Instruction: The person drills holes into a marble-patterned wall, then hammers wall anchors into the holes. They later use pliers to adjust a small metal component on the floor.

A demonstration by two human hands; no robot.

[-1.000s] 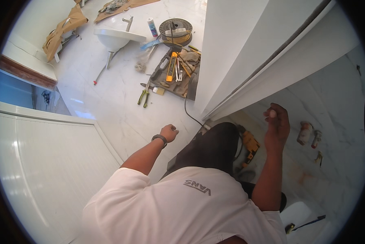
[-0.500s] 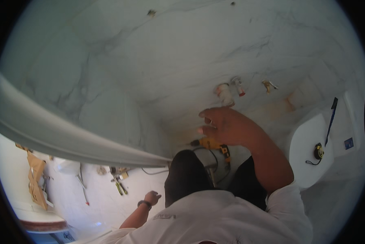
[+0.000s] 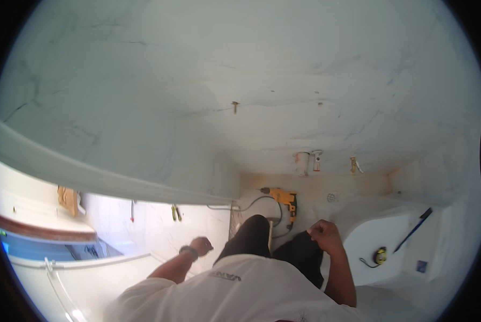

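My left hand (image 3: 201,246), with a dark band at the wrist, hangs out to my left over the pale floor; its fingers are loosely bent with a small gap, holding nothing visible. My right hand (image 3: 325,235) is beside my right knee with its fingers curled in. Whatever is inside them, if anything, is hidden. Ahead of my knees a yellow and black power drill (image 3: 283,200) lies on the floor, its bit pointing left and its dark cord (image 3: 256,201) looping around. Right of my right hand, a yellow and black tape measure (image 3: 379,256) rests on the white toilet lid (image 3: 361,268).
A blue-handled brush (image 3: 413,229) lies across the toilet's right side. From the marbled wall stick out a white pipe (image 3: 302,163), a valve (image 3: 317,161), a brass fitting (image 3: 353,165) and a bolt (image 3: 235,107). Green-handled pliers (image 3: 176,213) lie left, beyond a pale frame edge.
The view has shifted, showing more wall above. My right hand has drawn back from near the wall pipes to beside my knee, its fingers curling in. My left hand stays out to the left.
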